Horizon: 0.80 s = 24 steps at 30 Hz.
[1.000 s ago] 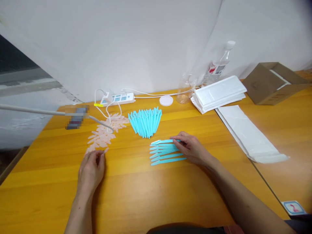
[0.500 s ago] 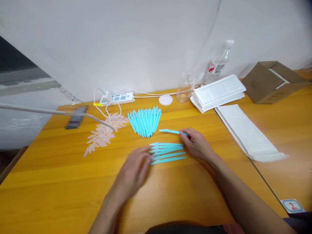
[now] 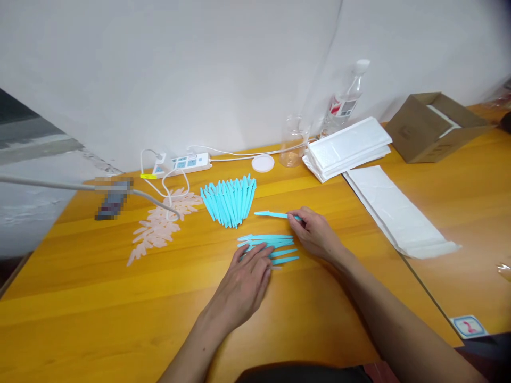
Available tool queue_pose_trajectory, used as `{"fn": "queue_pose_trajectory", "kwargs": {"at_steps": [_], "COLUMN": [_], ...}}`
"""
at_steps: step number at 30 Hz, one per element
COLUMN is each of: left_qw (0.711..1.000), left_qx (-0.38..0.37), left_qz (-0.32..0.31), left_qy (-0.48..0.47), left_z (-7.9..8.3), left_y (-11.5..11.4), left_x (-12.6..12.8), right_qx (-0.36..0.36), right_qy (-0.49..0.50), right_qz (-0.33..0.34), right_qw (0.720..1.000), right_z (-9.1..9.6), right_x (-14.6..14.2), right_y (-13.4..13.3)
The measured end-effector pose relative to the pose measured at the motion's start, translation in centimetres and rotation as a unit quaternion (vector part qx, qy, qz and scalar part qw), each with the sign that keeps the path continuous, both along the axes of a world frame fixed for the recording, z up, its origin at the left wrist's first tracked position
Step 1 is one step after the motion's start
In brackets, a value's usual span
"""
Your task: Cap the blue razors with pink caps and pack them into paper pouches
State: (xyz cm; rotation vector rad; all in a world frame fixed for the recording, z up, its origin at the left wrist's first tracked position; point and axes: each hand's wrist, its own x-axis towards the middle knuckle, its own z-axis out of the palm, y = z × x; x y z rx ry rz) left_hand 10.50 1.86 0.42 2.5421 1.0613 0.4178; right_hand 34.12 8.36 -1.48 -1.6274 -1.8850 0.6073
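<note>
On the orange wooden table [image 3: 99, 298] lies a short row of light-blue plastic sticks [image 3: 275, 242]. My left hand [image 3: 247, 282] lies flat on the left end of that row, fingers stretched out. My right hand [image 3: 315, 234] pinches the end of a single blue stick [image 3: 273, 214], held just beyond the row. Further back stands a fanned bundle of several more blue sticks [image 3: 230, 201]. A spread of pale pink pieces [image 3: 159, 229] lies to the left.
A white power strip [image 3: 189, 161] with cables, a white lid [image 3: 262, 163], a clear cup [image 3: 290, 143] and a water bottle [image 3: 343, 101] line the wall. White packets [image 3: 347, 149], a long white sheet [image 3: 393, 213] and a cardboard box [image 3: 431, 127] sit right. A grey cable [image 3: 51, 185] crosses left.
My left hand left the pink pieces, crossed to the right and now rests on the blue row. My right hand lifted one blue stick off the row and holds it beyond it.
</note>
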Motion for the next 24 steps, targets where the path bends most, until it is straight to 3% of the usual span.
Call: {"fn": "queue_pose_trajectory", "kwargs": {"at_steps": [10,19,24], "left_qw": [1.000,1.000,0.998], "left_qx": [0.012,0.019,0.018], "left_qz": [-0.002,-0.023,0.001], "left_qy": [-0.006,0.001,-0.064], "left_z": [-0.3,-0.6,-0.5], "left_y": [-0.3,-3.0,-3.3], "left_x": [0.2,0.5,0.2], "right_qx": [0.000,0.014,0.014], "right_qy": [0.008,0.007,0.024], "right_qz": [0.007,0.005,0.018], "right_qw": [1.000,1.000,0.999], "right_z": [-0.3,-0.1,0.1], "right_x": [-0.1,-0.1,-0.2], "right_y": [0.1,0.0,-0.2]}}
